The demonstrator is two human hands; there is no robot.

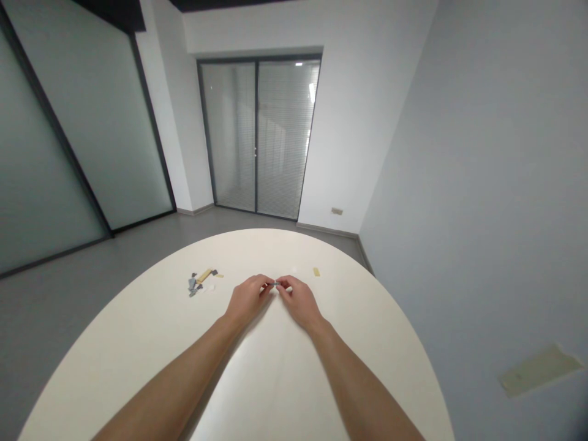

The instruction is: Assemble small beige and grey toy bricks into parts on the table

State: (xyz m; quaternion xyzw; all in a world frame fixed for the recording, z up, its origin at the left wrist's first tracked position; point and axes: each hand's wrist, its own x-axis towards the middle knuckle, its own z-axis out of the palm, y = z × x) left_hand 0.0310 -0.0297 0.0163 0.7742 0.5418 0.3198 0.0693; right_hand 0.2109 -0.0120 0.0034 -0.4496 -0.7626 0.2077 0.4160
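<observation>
Over the middle of the round white table, my left hand and my right hand meet fingertip to fingertip. A small grey piece is pinched between them, each hand gripping one end. Most of it is hidden by the fingers, so its exact kind does not show. To the left of my left hand lies a loose cluster of small parts that look like toy building bricks: a long tan piece, a light grey piece and several dark grey bits.
A flat tan piece lies on the table beyond my right hand. Glass doors with blinds stand past the table, frosted panels on the left. Close on the right is a wall with a strip of tape.
</observation>
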